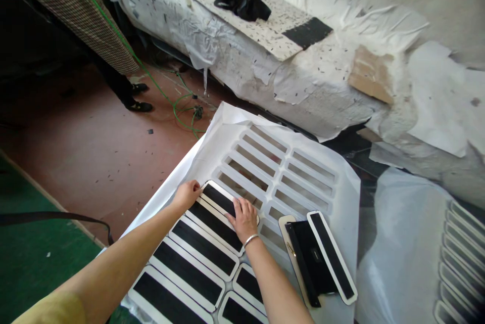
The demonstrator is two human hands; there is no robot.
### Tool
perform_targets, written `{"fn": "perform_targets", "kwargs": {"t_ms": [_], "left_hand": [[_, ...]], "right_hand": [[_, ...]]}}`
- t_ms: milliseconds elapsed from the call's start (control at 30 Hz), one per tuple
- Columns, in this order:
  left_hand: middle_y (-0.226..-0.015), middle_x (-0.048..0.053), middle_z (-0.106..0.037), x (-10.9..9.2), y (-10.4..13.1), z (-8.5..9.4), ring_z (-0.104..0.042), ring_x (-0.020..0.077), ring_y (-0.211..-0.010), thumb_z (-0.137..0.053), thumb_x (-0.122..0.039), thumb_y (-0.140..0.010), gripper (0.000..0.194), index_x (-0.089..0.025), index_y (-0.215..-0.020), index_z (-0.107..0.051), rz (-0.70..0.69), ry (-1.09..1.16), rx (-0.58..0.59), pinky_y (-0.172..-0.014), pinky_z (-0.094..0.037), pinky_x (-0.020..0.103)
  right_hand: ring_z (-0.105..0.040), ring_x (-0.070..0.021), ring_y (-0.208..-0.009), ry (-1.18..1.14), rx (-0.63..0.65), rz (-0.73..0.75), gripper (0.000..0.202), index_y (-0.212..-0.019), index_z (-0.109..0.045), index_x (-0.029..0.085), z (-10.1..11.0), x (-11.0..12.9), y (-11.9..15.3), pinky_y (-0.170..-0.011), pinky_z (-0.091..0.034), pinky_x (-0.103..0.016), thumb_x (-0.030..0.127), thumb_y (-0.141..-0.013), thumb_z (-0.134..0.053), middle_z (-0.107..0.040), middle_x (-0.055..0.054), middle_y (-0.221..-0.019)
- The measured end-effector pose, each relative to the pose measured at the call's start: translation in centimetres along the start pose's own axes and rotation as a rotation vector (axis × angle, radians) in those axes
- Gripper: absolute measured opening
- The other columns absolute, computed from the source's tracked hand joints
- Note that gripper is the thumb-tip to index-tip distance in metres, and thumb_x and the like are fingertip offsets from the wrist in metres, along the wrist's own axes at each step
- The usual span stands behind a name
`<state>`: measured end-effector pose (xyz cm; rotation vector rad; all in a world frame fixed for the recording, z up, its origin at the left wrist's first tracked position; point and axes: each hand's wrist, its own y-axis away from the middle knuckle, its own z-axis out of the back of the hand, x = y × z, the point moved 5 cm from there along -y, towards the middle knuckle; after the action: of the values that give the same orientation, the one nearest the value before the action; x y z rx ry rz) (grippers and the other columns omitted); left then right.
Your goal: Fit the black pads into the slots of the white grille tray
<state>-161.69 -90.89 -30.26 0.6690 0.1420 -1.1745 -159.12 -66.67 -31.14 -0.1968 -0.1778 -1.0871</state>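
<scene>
I've got the left hand (187, 194) curled at the left end of a white-edged black strip (217, 198); can't tell if it's pinching. Right hand (244, 219) lies open over the right end, thumb apart. Strip sits at the far end of its row, beside bare slots (248, 154). Black pouch (312, 258) lies to the right.

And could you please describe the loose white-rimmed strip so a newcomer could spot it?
On the slotted white sheet, right of the right hand, lies a black item. The loose strip lies along its right side. Unlike the strips in rows, it lies apart, more steeply slanted.
</scene>
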Motion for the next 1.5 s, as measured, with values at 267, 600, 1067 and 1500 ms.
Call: {"fn": "perform_targets", "kwargs": {"t_ms": [267, 600, 1067, 1500], "left_hand": [[-0.101, 0.009, -0.058, -1.6, 2.7, -0.8, -0.055, 0.0224, -0.096, -0.042, -0.024, -0.086, 0.031, -0.019, -0.114, -0.054, -0.246, -0.249, -0.039, -0.083, -0.042, 0.032], [-0.115, 0.012, -0.052, -1.4, 3.7, -0.8, -0.052, 0.0246, -0.103, -0.035, -0.023, -0.089, 0.033, -0.016, -0.115, -0.054, -0.343, -0.335, -0.029, -0.086, -0.044, 0.034], [-0.101, 0.009, -0.054, -1.1, 1.8, -0.2, -0.058, 0.0219, -0.089, -0.051, -0.032, -0.078, 0.024, -0.017, -0.096, -0.058, 0.005, -0.137, -0.024, -0.077, -0.043, 0.030], [-0.088, 0.008, -0.063, -0.2, 0.3, 0.0, -0.058, 0.0208, -0.081, -0.050, -0.035, -0.078, 0.022, -0.017, -0.075, -0.063, 0.136, -0.048, -0.036, -0.062, -0.039, 0.027]], "right_hand": [[-0.038, -0.0299, -0.122, -0.009, 0.052, -0.020, 0.046, -0.122, -0.054, 0.022, 0.7, 1.0, -0.9, -0.094, -0.036, -0.046, 0.045, -0.083, -0.056, -0.044, -0.014, -0.135], [-0.063, -0.0200, -0.078, -0.590, -0.041, -0.833, 0.030, -0.099, -0.062, 0.015, 3.3, -8.1, 5.9, -0.076, -0.049, -0.033, 0.033, -0.082, -0.045, -0.068, -0.009, -0.088], [-0.057, -0.0165, -0.051, -0.743, -0.028, -1.042, 0.029, -0.075, -0.066, 0.016, -0.9, -8.1, 7.9, -0.046, -0.044, -0.026, 0.044, -0.071, -0.056, -0.065, -0.005, -0.061], [-0.046, -0.0113, -0.038, -0.942, -0.081, -1.105, 0.038, -0.066, -0.058, 0.016, -1.9, -8.0, 7.9, -0.037, -0.038, -0.022, 0.054, -0.064, -0.056, -0.051, 0.003, -0.045]]}}
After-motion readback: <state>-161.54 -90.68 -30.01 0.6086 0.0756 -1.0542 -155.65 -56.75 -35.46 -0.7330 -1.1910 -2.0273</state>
